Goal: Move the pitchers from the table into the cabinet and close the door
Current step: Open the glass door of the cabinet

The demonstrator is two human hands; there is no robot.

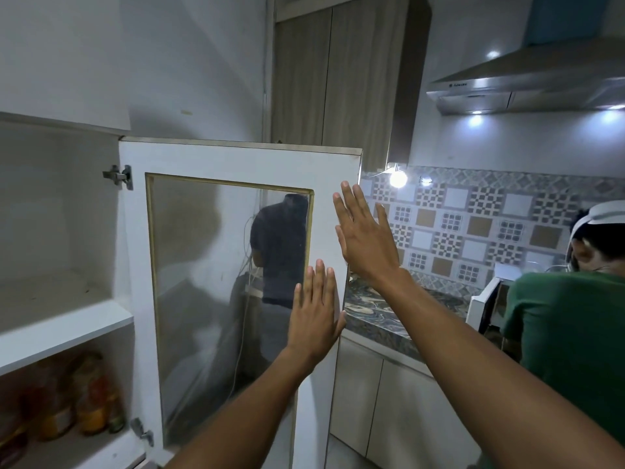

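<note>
A white cabinet door [233,160] with a glass pane stands open, swung out from its hinges on the left. My left hand [316,311] lies flat against the door's right frame, fingers spread. My right hand [363,235] is spread too, at the door's right edge, higher up. Neither hand holds anything. The cabinet [61,326] on the left shows a bare upper shelf. On its lower shelf stand blurred bottles or jars [91,397] with orange and red labels. No pitcher can be made out clearly.
To the right runs a marble-patterned countertop [382,316] under a tiled wall, with lower cabinets beneath. A person in a green shirt [568,330] stands at the right beside a white appliance [487,299]. A steel range hood [527,86] hangs above.
</note>
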